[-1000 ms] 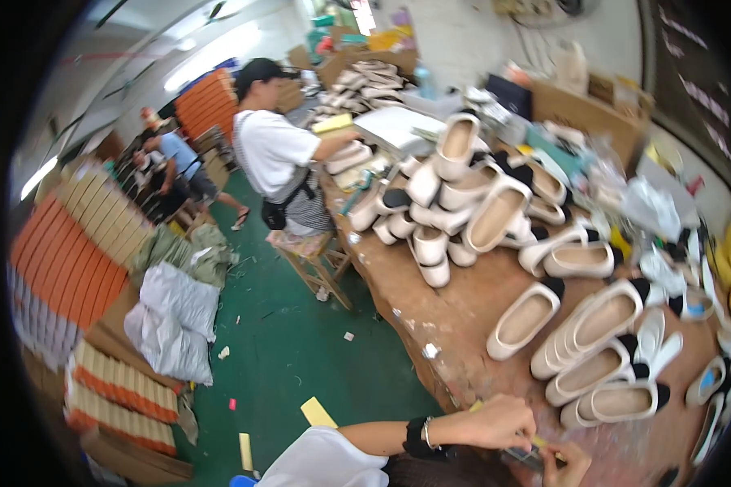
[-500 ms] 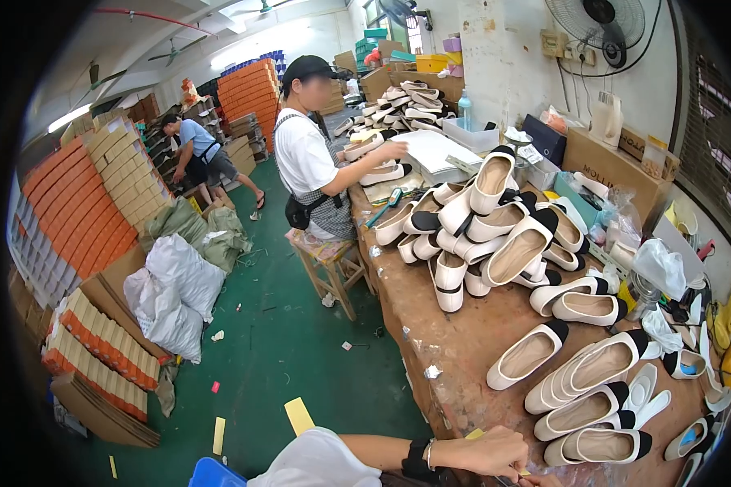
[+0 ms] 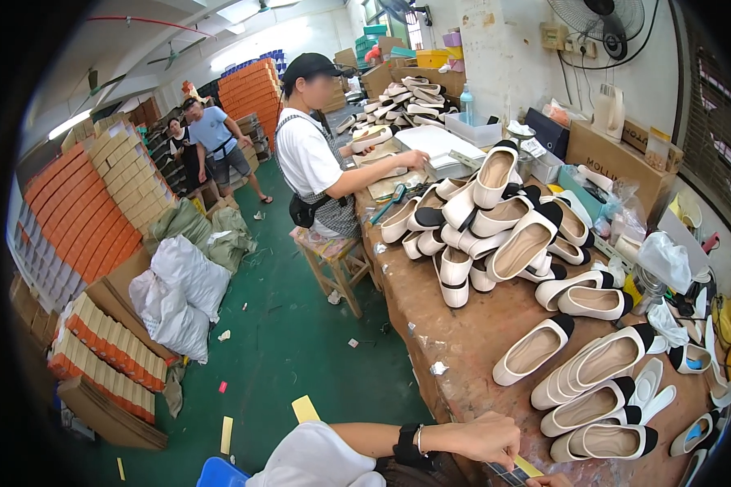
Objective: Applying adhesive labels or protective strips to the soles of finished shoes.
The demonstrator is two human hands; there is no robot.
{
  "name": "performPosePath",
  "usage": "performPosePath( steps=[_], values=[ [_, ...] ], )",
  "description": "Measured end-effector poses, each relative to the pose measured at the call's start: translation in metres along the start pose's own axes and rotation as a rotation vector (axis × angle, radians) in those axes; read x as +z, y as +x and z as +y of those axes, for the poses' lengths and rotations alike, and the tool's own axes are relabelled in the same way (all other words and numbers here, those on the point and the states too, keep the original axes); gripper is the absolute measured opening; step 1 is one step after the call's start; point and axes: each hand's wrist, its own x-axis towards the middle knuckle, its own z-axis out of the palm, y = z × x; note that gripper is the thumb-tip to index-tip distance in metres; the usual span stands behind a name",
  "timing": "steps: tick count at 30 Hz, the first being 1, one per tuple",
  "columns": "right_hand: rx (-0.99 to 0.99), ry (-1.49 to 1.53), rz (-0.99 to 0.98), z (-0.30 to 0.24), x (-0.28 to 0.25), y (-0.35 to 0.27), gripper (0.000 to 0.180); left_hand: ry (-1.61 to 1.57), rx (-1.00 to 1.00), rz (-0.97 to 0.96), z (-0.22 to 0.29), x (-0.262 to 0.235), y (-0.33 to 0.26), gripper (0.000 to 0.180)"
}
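Low in the view, my left hand (image 3: 489, 438) comes in with a black wristband on its arm. Its fingers are curled and pinched at the upper end of a narrow yellow strip (image 3: 529, 466). Just past the strip's lower end, part of my right hand (image 3: 549, 480) shows at the bottom edge; its fingers look closed, and what they hold is cut off. A dark flat piece with lines (image 3: 505, 474) lies under the strip. Nearest to my hands, cream flats with black toes stand in a row, among them a front shoe (image 3: 597, 442) and a single flat (image 3: 532, 351).
A large heap of shoes (image 3: 495, 227) covers the workbench (image 3: 418, 325) ahead. On a wooden stool (image 3: 333, 252) at the bench's left side sits a co-worker handling a shoe. White sacks (image 3: 188, 276) and stacked boxes stand left on the green floor. A blue bin (image 3: 222, 472) is below.
The yellow strip and dark piece now show between my hands. The seated co-worker's hand has lowered to the bench. In the back, a bending person has straightened and a second person appears.
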Motion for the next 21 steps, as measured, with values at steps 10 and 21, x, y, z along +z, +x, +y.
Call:
performPosePath(
  steps=[10, 21],
  values=[
    [0.047, -0.008, 0.040, 0.004, 0.000, 0.000, 0.007, -0.101, 0.004, -0.085, -0.011, -0.011, -0.006, 0.021],
    [0.076, -0.072, 0.079, 0.007, 0.001, -0.002, 0.008, -0.150, -0.039, -0.063, -0.020, -0.013, -0.011, 0.023]
  ],
)
